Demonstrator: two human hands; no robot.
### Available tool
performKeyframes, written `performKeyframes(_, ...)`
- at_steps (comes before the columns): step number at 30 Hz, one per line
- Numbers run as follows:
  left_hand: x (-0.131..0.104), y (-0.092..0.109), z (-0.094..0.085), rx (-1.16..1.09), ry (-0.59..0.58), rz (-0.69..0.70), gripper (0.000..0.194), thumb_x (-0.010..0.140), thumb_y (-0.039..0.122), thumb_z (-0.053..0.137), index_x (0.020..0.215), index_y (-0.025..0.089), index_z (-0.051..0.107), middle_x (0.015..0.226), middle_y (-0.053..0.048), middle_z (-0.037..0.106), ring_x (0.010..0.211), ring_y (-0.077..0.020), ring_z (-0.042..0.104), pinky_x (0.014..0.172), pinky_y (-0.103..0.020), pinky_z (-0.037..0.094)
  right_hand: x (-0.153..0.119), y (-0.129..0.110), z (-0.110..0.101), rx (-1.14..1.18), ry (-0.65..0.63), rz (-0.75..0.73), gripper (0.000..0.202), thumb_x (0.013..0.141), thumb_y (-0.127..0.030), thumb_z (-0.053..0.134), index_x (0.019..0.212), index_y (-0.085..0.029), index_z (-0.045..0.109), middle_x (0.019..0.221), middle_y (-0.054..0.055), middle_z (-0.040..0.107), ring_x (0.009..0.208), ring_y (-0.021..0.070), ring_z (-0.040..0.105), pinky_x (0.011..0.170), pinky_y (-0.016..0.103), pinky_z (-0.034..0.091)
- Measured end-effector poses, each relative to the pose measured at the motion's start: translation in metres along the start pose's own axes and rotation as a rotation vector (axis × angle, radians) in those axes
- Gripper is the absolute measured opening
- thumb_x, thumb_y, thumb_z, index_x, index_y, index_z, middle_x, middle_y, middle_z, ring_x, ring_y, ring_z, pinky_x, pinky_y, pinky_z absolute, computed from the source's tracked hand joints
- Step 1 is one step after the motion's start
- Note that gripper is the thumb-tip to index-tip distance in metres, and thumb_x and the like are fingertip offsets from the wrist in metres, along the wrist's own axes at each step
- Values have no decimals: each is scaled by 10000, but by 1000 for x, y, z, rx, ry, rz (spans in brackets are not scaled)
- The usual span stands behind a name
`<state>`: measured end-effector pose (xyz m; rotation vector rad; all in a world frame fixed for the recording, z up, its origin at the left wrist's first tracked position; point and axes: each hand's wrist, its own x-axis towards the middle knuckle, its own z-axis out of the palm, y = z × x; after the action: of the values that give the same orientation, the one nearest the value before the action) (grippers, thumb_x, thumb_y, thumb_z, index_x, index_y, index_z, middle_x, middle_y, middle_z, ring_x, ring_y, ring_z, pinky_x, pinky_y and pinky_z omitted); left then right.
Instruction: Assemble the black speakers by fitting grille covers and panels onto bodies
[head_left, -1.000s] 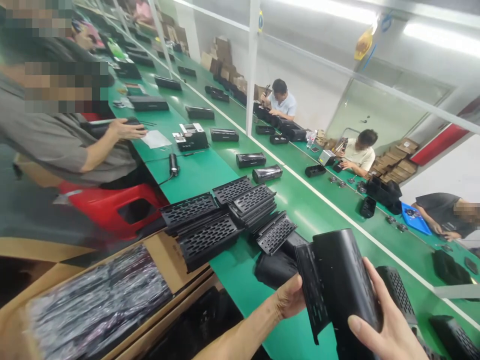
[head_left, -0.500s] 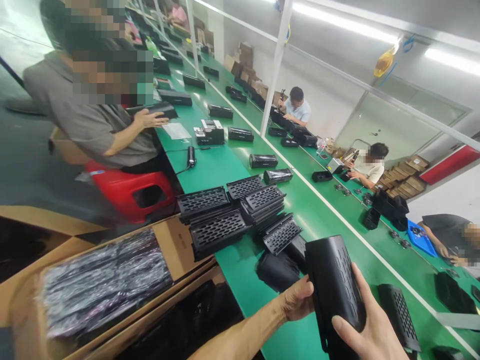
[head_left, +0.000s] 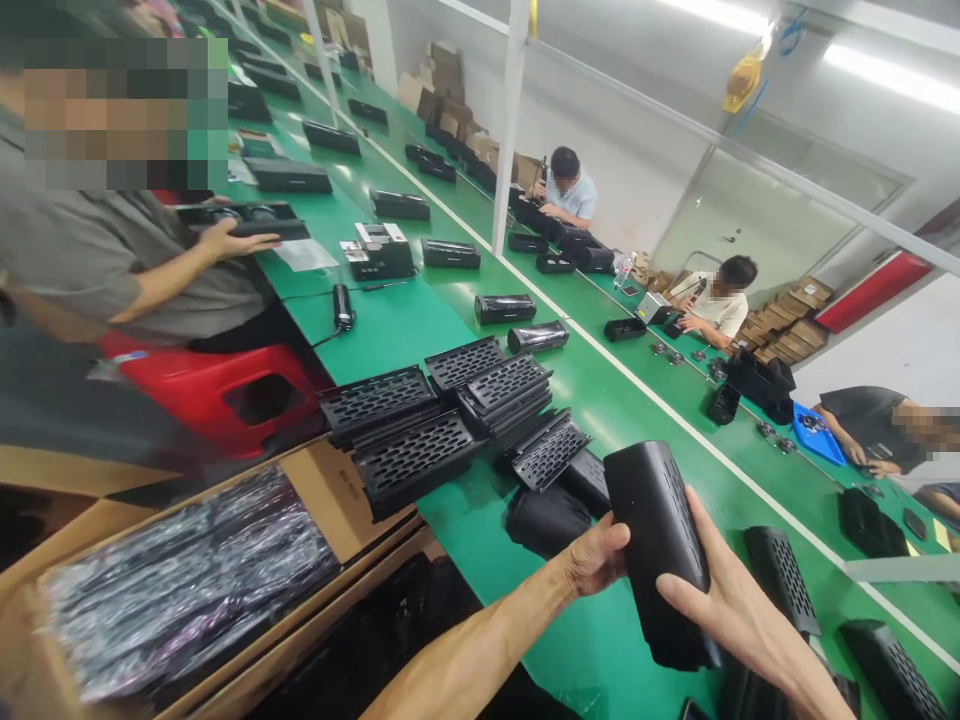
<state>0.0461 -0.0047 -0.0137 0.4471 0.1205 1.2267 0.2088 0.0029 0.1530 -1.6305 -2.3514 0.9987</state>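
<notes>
Between my two hands is a black slotted housing (head_left: 654,545), tilted above the green table. My left hand (head_left: 600,558) grips its left side, thumb on the near edge and the other fingers hidden behind it. With the thumb lying across the smooth face, my right hand (head_left: 709,585) wraps round the right side; slots show by its fingers. Just beyond my left hand lie a dark rounded piece (head_left: 546,520) and a perforated black panel (head_left: 551,452). Another slotted housing (head_left: 780,580) rests to the right of my right hand.
Stacked perforated panels (head_left: 416,450) lie at the table's near-left edge. An open carton (head_left: 367,480) with plastic-wrapped parts stands beside it. A co-worker on the left holds a black housing (head_left: 259,220). Metal posts (head_left: 510,130) rise along the green table (head_left: 480,560); several people sit across.
The housing in my hands has turned, showing more of its smooth face and fewer slots. My view has shifted a little to the right. The co-worker's housing on the left now shows its inside.
</notes>
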Motion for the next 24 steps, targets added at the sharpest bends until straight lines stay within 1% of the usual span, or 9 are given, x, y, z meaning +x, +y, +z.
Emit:
performKeyframes(2, 2, 7, 4, 0, 11, 37, 843, 678, 575, 898, 1368, 165, 643, 1292, -178, 733, 1247, -398, 658, 1036, -492, 509, -11, 11, 8, 81, 143, -63, 1012, 849, -617, 700, 1667, -304, 193, 1690, 133, 317, 1494, 400, 419, 1178, 568, 410)
performKeyframes(5, 3, 19, 13, -9, 66, 131, 876, 638, 555, 923, 1377, 196, 620, 1301, -156, 728, 1265, -401, 646, 1052, -531, 506, -31, 30, 43, 221, 467, -112, 1078, 838, -602, 741, 1659, -347, 92, 1711, 128, 223, 1535, 412, 342, 1131, 560, 463)
performKeyframes(8, 5, 28, 22, 21, 115, 170, 922, 607, 535, 943, 1404, 231, 594, 1302, -130, 728, 1281, -401, 636, 1058, -551, 507, -34, 33, 85, 183, 668, -91, 1152, 830, -576, 767, 1650, -296, 9, 1708, 171, 147, 1567, 425, 248, 1194, 600, 364)
performKeyframes(11, 9, 32, 33, 61, 101, 176, 917, 600, 531, 949, 1393, 222, 606, 1263, -134, 747, 1273, -405, 641, 1079, -560, 494, -18, 27, 103, 99, 888, -194, 958, 850, -486, 777, 1580, -280, 193, 1652, 191, 257, 1522, 415, 323, 1205, 654, 279)
performKeyframes(14, 15, 33, 39, 107, 71, 162, 893, 616, 556, 937, 1379, 216, 619, 1224, -140, 760, 1259, -404, 647, 1077, -562, 494, -4, 28, 93, 99, 1025, -372, 824, 791, -419, 851, 1458, -276, 388, 1540, 169, 430, 1416, 400, 454, 1159, 666, 315)
performKeyframes(17, 20, 48, 37, 227, 15, 117, 924, 604, 603, 931, 1386, 220, 619, 1247, -151, 742, 1250, -407, 649, 1066, -554, 497, -7, 38, 74, 156, 1040, -406, 814, 732, -408, 902, 1402, -260, 466, 1486, 163, 497, 1355, 401, 512, 1130, 666, 351)
performKeyframes(20, 25, 89, 34, 458, -4, 185, 1051, 572, 630, 939, 1468, 236, 555, 1432, -171, 628, 1356, -419, 558, 1135, -565, 428, -22, 44, 58, 200, 998, -359, 787, 743, -439, 888, 1399, -257, 493, 1468, 155, 532, 1351, 410, 528, 1136, 653, 367)
performKeyframes(22, 26, 123, 36, 690, -37, 254, 1196, 516, 527, 999, 1554, 295, 451, 1597, -151, 468, 1458, -416, 431, 1209, -565, 332, -32, 44, 51, 197, 975, -334, 749, 770, -472, 859, 1399, -263, 509, 1448, 143, 560, 1349, 413, 537, 1140, 632, 384)
performKeyframes(24, 28, 149, 43, 888, -163, 202, 1263, 496, 408, 1025, 1587, 341, 392, 1660, -121, 373, 1489, -408, 375, 1232, -543, 290, -38, 43, 47, 183, 954, -327, 725, 785, -505, 837, 1395, -270, 523, 1438, 134, 577, 1353, 421, 536, 1146, 624, 386)
